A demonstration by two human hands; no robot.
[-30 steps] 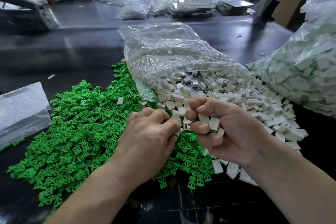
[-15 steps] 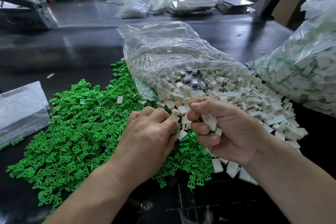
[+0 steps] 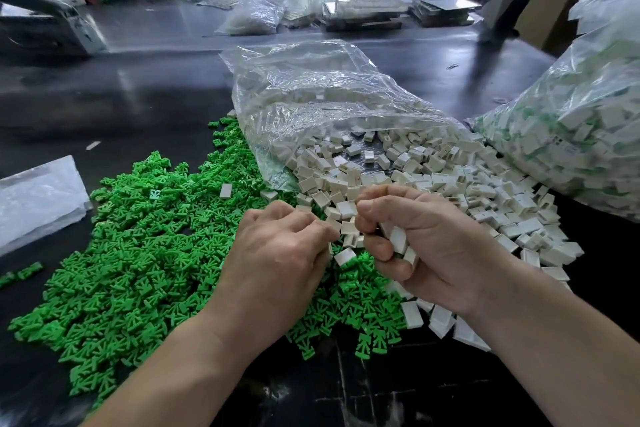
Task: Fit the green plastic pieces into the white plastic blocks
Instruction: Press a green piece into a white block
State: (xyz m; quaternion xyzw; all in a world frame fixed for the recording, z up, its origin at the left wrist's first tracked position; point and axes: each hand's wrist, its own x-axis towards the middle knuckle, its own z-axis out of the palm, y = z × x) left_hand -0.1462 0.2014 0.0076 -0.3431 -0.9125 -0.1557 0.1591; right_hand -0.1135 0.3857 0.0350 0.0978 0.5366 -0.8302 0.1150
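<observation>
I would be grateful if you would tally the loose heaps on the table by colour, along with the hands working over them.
Heap of green pieces: 1
Heap of white blocks: 1
Hands: 2, left hand and right hand
Total: 4

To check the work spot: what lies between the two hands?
In the head view, a few white blocks lie between the left hand and right hand, on top of green pieces.

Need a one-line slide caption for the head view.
Right hand grips several white blocks beside the curled left hand, above a heap of green pieces and a spilled bag.
</observation>
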